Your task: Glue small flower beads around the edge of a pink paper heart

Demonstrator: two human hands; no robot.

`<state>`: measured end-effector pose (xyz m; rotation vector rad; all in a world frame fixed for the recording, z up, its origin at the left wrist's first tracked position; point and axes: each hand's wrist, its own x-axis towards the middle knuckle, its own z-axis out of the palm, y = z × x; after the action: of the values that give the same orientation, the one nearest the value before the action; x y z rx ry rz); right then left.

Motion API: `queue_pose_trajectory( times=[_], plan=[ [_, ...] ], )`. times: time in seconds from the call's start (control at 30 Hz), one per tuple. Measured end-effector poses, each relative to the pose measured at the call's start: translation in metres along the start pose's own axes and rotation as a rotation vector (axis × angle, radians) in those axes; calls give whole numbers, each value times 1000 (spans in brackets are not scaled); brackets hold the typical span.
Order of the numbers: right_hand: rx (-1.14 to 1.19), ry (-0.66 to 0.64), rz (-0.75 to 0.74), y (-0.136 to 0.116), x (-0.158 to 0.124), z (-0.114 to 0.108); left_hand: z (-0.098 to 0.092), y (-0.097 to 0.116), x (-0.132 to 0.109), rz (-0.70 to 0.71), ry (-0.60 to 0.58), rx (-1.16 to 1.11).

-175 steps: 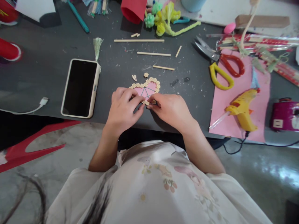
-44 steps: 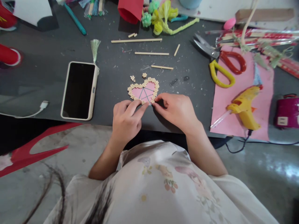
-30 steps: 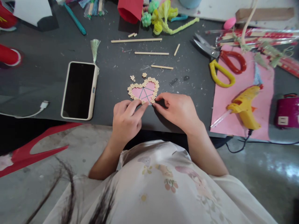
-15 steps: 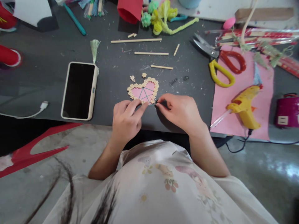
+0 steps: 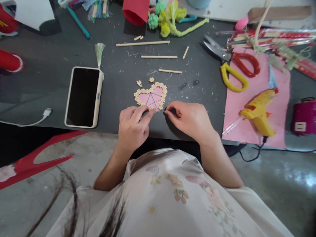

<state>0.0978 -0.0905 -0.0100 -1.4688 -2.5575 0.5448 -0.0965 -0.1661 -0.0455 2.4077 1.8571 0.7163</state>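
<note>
The paper heart (image 5: 150, 96) lies on the table (image 5: 49, 65), about the middle and close to its near edge. The left hand (image 5: 132, 126) sits just near of the heart, fingertips touching its near tip. The right hand (image 5: 190, 118) lies just right of that tip, close beside the left. Two loose bead clusters (image 5: 139, 83) lie just far of the heart (by its far left lobe). Farther still, three wooden sticks (image 5: 159, 57) lie one behind another. The phone (image 5: 83, 96) lies left of the heart, with a tassel (image 5: 99, 51) at its far right corner and a cable plug (image 5: 45, 113) to its near left. To the right, a paper sheet (image 5: 237, 108) carries the glue gun (image 5: 258, 112). The scissors (image 5: 232, 69) lie far of the gun, partly on the sheet.
</note>
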Motion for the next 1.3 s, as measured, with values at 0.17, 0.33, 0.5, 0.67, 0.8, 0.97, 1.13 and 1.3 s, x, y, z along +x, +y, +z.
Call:
queue_pose_trajectory(
  times=[0.17, 0.33, 0.5, 0.67, 0.8, 0.97, 1.13, 1.3],
  plan=[
    [0, -5, -7, 0, -1, 0, 0, 0, 0, -6, -6, 5],
    [15, 4, -14, -1, -1, 3, -1, 1, 1, -10, -8, 12],
    [34, 37, -24, -3, 1, 8, -2, 2, 1, -2, 2, 30],
    [43, 53, -37, -4, 2, 12, -2, 1, 1, 2, 2, 32],
    [43, 52, -49, -5, 2, 13, -1, 1, 1, -6, -4, 21],
    [43, 41, -44, -6, 3, 12, -1, 1, 0, -14, 3, -3],
    [53, 31, -40, -6, 2, 10, -1, 0, -1, -27, -11, -14],
    [46, 44, -70, -8, 0, 13, -1, 0, 0, -21, -13, -3]
  ],
)
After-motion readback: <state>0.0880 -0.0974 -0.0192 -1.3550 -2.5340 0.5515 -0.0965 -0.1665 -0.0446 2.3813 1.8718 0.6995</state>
